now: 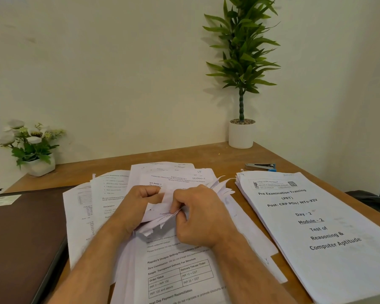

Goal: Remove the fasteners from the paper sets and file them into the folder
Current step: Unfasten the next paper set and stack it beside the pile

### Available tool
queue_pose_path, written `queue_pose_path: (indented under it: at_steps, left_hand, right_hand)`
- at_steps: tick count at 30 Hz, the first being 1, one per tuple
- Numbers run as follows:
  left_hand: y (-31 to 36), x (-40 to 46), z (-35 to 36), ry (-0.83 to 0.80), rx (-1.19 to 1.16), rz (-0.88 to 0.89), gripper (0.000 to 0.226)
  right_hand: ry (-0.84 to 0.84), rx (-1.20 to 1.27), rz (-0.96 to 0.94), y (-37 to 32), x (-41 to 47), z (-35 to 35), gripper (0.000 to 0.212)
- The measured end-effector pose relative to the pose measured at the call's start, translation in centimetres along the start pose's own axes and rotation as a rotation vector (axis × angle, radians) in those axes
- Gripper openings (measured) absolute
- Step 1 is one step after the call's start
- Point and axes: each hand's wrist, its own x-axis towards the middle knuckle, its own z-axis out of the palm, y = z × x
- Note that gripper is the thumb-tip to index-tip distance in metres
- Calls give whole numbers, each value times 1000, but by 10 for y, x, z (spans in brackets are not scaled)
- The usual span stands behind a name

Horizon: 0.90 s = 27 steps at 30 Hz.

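Both hands meet over the middle of a wooden bench (206, 153), working on a crumpled set of papers (160, 212). The left hand (138, 207) has its fingers curled round the left side of that bunch, holding it up off the sheets below. The right hand (198, 212) pinches the folded, torn edges of the same bunch between thumb and curled fingers, just beside the left hand, so that the two nearly touch. No staple or clip can be made out between the fingers; it is too small or hidden. Under the hands lies a loose spread of printed sheets (176, 270), fanned and overlapping, some with tables and headings, reaching to the near edge of the bench. To the right, apart from this spread, sits a thick stapled booklet (316, 227) with a printed title page, lying flat and turned at a slant. Just beyond its far corner rests a small metal staple remover (260, 166) with a blue end. To the left, a dark brown folder (24, 238) lies closed and flat, its right edge tucked just beside the leftmost sheets, with a small label on its far corner. At the back left corner of the bench stands a small white pot of white flowers (34, 145), and at the back right a tall green plant (241, 69) in a white pot, both against a pale wall (108, 73).
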Motion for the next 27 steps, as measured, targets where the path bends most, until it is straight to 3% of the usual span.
queue_pose_path:
  at_steps: [5, 10, 11, 13, 15, 19, 22, 27]
  left_hand:
    - [6, -1, 2, 87, 56, 45, 22]
    - [4, 7, -3, 534, 43, 106, 9]
    - [3, 7, -3, 555, -2, 85, 28]
    - [4, 7, -4, 478, -47, 60, 56]
    - [4, 4, -3, 333, 37, 66, 62]
    - [4, 1, 2, 94, 231, 17, 39]
    - [7, -1, 5, 94, 170, -35, 17]
    - [3, 3, 6, 142, 75, -44, 14]
  right_hand:
    - [-6, -27, 2, 0, 0, -1, 9]
    - [22, -38, -25, -3, -1, -5, 9]
    - [27, -44, -19, -3, -1, -5, 10]
    - [35, -56, -8, -3, -1, -5, 12]
    - [29, -55, 9, -3, -1, -6, 12]
    - [-16, -55, 0, -3, -2, -7, 12]
    - [-10, -61, -6, -1, -1, -6, 12]
    - [-25, -37, -11, 3, -2, -2, 13]
